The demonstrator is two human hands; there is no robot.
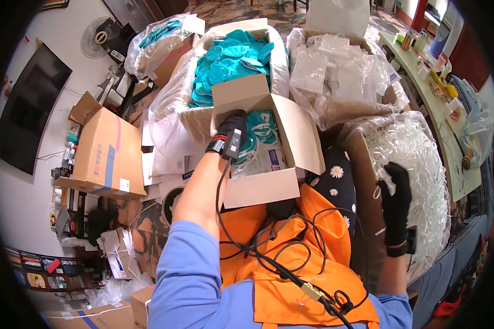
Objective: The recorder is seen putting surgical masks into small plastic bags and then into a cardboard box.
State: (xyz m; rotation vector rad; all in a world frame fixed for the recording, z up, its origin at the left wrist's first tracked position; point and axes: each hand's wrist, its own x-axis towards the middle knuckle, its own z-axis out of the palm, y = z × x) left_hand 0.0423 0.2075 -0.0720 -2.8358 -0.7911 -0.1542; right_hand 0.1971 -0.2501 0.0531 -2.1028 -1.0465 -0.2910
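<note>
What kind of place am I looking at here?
Probably a home living room doubling as a packing spot: a wall-mounted screen and a fan, alongside teal mask-like pieces and white cords in lined cartons.

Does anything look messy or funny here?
Yes, the black cables look messy: they loop and cross over the orange apron in a tangle instead of running neatly.

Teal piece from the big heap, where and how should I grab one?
Likely best by a free edge of a top teal piece, pinched from above: the pieces look thin and overlap, and the raised flap of the small box blocks much of the near side.
</note>
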